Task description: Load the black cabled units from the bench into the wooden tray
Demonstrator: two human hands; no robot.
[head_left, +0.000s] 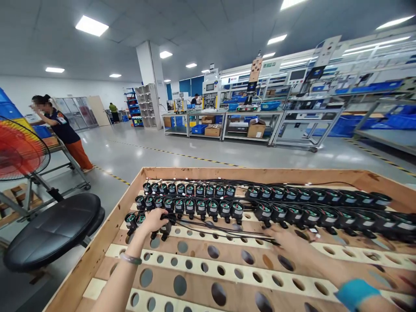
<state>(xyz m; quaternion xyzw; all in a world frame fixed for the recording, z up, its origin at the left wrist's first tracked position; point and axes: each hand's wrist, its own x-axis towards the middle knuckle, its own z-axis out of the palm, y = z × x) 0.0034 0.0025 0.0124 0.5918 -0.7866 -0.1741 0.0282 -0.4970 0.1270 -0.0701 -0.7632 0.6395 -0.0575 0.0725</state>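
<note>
My left hand (155, 221) is closed at the left end of the third row, its fingers on a black round housing (165, 227) with a cable. Next to it stand similar black housings (130, 220), open on top with green circuit boards and red wires inside. From the left hand, black cables (221, 232) stretch right across the wooden rack to my right hand (281, 236). That hand is blurred by motion, its fingertips closed at the cable ends. Two full rows of housings (212, 208) sit in the rack behind both hands.
The wooden crate (253, 174) has raised walls around slats with round holes (238, 274). A black stool (55, 227) and a red fan (19, 149) stand left. A person (63, 128) leans at a cart behind them. Workbenches (208, 113) line the far side.
</note>
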